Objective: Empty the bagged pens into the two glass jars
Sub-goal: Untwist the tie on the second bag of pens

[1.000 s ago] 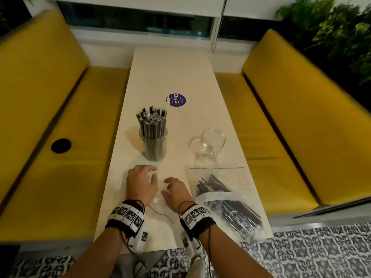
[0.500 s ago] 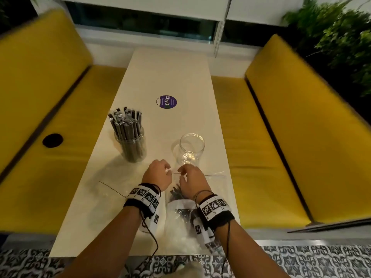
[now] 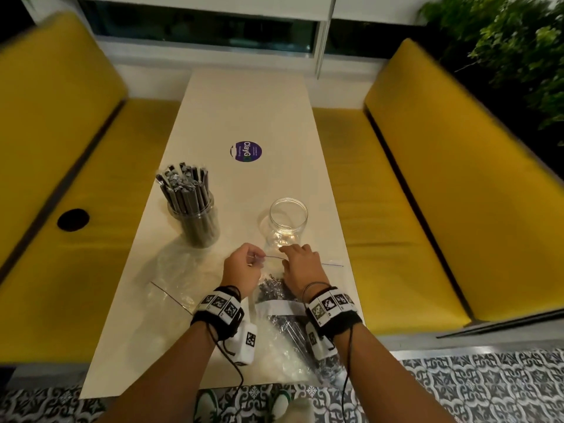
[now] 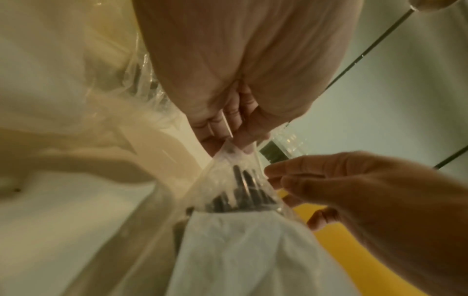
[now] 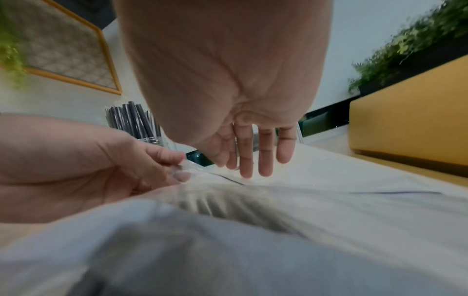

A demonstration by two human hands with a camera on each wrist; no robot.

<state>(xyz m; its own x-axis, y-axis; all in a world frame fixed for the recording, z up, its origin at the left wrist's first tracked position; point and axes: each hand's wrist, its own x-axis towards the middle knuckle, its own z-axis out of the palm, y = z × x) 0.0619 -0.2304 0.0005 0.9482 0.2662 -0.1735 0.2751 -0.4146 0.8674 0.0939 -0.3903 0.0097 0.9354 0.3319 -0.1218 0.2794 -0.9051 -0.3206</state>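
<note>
2 yellow benches (image 3: 427, 178), sticker (image 3: 246, 151), perhaps plants (image 3: 518, 41).

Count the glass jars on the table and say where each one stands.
2. The jar full of pens stands left of centre; the empty jar stands to its right, just beyond both hands. No other shows.

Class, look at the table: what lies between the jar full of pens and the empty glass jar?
Nothing: in the head view, bare table separates the full jar from the empty jar.

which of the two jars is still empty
The right jar, just beyond the right hand. It is clear and holds nothing; the left jar is packed with dark pens.
</note>
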